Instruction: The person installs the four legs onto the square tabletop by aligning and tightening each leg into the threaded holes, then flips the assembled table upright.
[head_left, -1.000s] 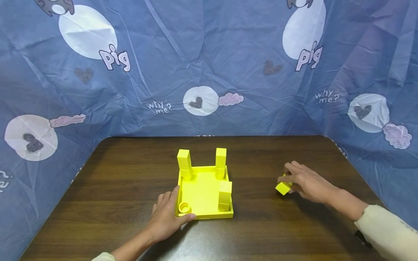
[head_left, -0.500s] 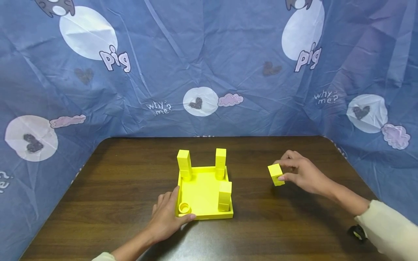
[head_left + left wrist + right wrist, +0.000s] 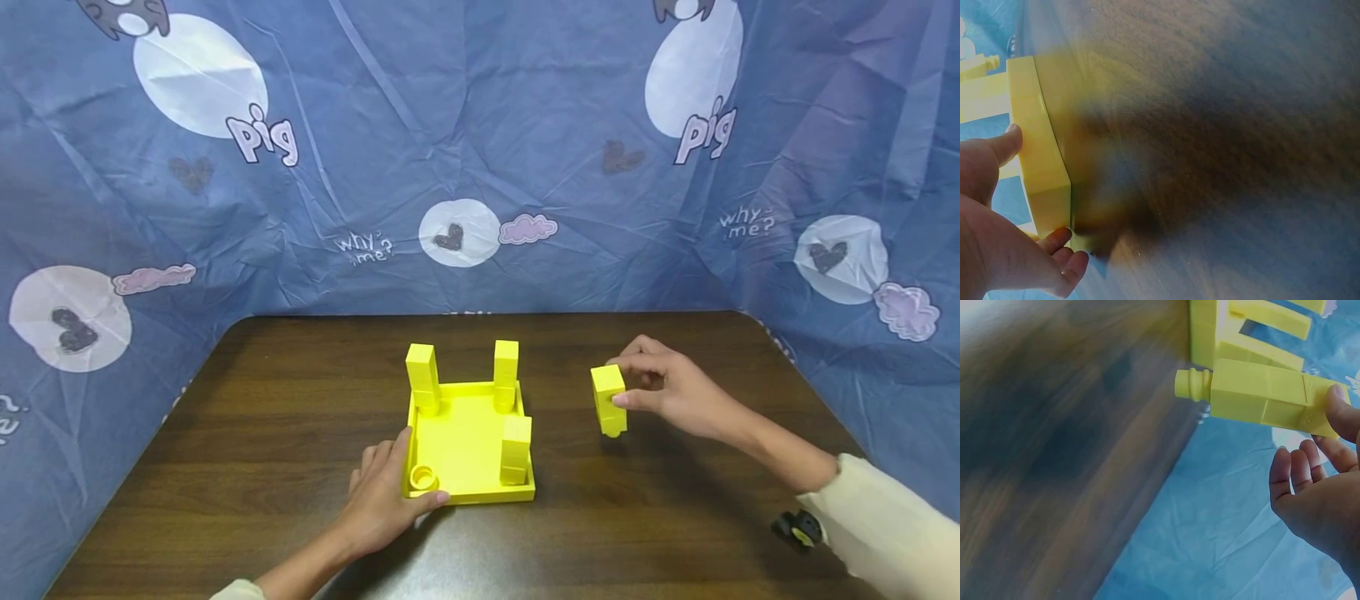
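Note:
A yellow square tray-like base (image 3: 465,446) with a raised rim lies on the table. Three yellow square legs stand upright in its corners: back left (image 3: 423,375), back right (image 3: 506,371) and front right (image 3: 515,450). A round socket (image 3: 423,477) shows in the front left corner. My left hand (image 3: 382,500) holds that corner, thumb on the front wall and fingers along the left side. To the right of the base, my right hand (image 3: 675,392) pinches one more yellow leg (image 3: 1266,397) near its plain end. Its ribbed round peg (image 3: 1192,384) points down toward the table.
The dark brown wooden table (image 3: 285,400) reaches back to a blue printed cloth (image 3: 337,183) hung around it. A small black object (image 3: 798,529) shows beside the right sleeve (image 3: 885,525).
My right hand has lifted the leg off the table, turned it upright with the peg down, and moved it left toward the base. The left hand and base have stayed put.

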Demonstrator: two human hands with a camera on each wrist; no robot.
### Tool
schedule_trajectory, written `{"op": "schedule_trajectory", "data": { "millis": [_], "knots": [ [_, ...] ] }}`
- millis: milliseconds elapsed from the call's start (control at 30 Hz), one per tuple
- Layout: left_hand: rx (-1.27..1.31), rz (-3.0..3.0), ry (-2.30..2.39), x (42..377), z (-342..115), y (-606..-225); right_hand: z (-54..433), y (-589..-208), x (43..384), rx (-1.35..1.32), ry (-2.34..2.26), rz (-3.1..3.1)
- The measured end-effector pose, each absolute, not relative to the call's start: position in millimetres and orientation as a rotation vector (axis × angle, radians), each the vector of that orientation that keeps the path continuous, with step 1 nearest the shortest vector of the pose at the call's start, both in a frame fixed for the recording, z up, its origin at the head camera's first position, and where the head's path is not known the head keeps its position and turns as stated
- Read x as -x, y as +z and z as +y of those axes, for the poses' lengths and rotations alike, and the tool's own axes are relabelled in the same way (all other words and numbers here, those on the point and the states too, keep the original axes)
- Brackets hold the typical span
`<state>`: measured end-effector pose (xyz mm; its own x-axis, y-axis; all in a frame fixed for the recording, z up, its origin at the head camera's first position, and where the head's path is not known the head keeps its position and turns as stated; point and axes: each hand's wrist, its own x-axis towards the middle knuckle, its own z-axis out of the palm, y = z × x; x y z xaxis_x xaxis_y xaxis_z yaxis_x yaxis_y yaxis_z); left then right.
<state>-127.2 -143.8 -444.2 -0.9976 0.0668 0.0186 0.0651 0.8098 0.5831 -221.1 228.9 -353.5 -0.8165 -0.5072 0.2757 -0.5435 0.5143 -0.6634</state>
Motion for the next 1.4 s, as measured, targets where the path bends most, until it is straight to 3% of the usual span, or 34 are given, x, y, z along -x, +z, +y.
{"op": "schedule_trajectory", "data": {
  "millis": [1400],
  "knots": [
    [-0.116,2.99,0.963,128.0,-144.1,-446.4,99.8,-327.6,200.2,-0.958,1.614,-2.281]
  ]
}}
